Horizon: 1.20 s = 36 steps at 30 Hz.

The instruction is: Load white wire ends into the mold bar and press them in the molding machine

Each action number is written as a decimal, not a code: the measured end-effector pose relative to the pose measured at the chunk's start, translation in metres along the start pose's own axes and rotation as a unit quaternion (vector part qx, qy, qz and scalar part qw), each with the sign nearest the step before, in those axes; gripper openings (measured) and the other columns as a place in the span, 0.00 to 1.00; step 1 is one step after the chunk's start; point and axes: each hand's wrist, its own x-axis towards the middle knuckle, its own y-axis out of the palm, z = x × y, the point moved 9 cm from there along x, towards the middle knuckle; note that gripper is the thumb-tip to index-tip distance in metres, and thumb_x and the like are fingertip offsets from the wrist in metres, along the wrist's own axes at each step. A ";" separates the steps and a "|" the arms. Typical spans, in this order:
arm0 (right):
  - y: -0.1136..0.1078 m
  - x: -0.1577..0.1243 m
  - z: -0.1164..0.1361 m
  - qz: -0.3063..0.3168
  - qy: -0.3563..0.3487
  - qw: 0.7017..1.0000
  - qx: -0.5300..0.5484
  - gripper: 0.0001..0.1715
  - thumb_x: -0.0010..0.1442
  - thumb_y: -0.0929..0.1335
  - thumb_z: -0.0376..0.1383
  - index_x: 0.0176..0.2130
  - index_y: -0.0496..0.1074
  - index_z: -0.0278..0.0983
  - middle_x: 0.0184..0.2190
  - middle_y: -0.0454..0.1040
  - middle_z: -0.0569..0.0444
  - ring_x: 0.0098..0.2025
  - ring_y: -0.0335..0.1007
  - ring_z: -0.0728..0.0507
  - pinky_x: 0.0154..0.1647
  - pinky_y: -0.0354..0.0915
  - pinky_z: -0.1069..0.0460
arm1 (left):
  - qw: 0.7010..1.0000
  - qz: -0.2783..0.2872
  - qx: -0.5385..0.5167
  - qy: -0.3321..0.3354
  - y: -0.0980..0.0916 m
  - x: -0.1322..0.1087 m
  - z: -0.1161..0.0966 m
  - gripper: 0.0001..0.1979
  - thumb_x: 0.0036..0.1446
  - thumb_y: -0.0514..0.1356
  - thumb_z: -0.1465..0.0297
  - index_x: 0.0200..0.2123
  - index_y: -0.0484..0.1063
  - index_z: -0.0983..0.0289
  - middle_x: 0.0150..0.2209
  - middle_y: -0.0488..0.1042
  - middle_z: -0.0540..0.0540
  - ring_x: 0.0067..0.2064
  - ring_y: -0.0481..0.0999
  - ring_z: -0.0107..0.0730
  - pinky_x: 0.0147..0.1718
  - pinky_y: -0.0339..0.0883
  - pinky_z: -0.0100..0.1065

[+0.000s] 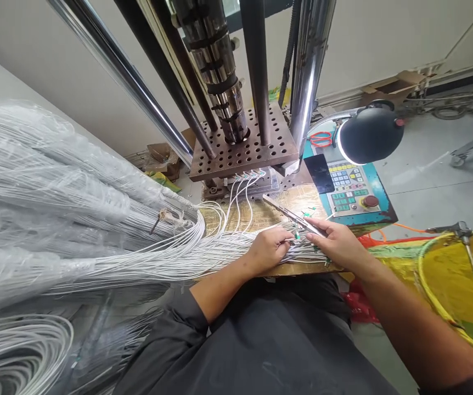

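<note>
My right hand [335, 241] is closed around the near end of a long, narrow metal bar [286, 211], which slants up and away to the left. Close beside it, my left hand [271, 249] pinches a white cable with a small green end piece [297, 234] at the bar's side. Whether that end touches the bar I cannot tell. Under both hands lies a thick bundle of white cables [212, 253], several with green ends near my right hand. Beyond the bar, a few cables run into a row of fittings [248, 176] beneath the press plate [242, 156].
Tall steel columns [308, 82] flank the press. To the right are a control panel [347, 186], a dark phone [319, 173], red-handled scissors [321, 139] and a lamp [370, 134]. An air gun [462, 236] lies on yellow plastic. Wrapped cable bundles [55, 181] fill the left.
</note>
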 end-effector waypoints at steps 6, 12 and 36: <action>-0.005 -0.013 -0.004 -0.051 0.003 0.998 -0.020 0.32 0.59 0.69 0.45 0.59 0.75 0.34 0.55 0.78 0.48 0.58 0.75 0.35 0.63 0.68 0.44 | 1.000 -0.005 -0.002 0.005 0.005 0.001 0.001 0.10 0.63 0.57 0.74 0.41 0.78 0.66 0.33 0.77 0.55 0.36 0.75 0.32 0.38 0.69 0.32; -0.002 -0.017 -0.003 -0.072 0.002 0.997 -0.027 0.29 0.60 0.69 0.44 0.57 0.77 0.35 0.52 0.80 0.47 0.55 0.77 0.36 0.60 0.71 0.45 | 0.999 0.001 0.017 0.032 0.011 0.000 -0.001 0.09 0.63 0.57 0.75 0.41 0.78 0.66 0.34 0.78 0.56 0.36 0.75 0.32 0.39 0.69 0.32; 0.002 -0.016 -0.005 -0.095 0.019 0.994 -0.050 0.28 0.56 0.74 0.44 0.54 0.79 0.39 0.51 0.80 0.49 0.54 0.78 0.35 0.60 0.70 0.43 | 0.992 0.012 -0.111 -0.054 0.002 0.013 0.016 0.08 0.62 0.60 0.72 0.34 0.80 0.66 0.35 0.79 0.56 0.38 0.76 0.30 0.40 0.68 0.32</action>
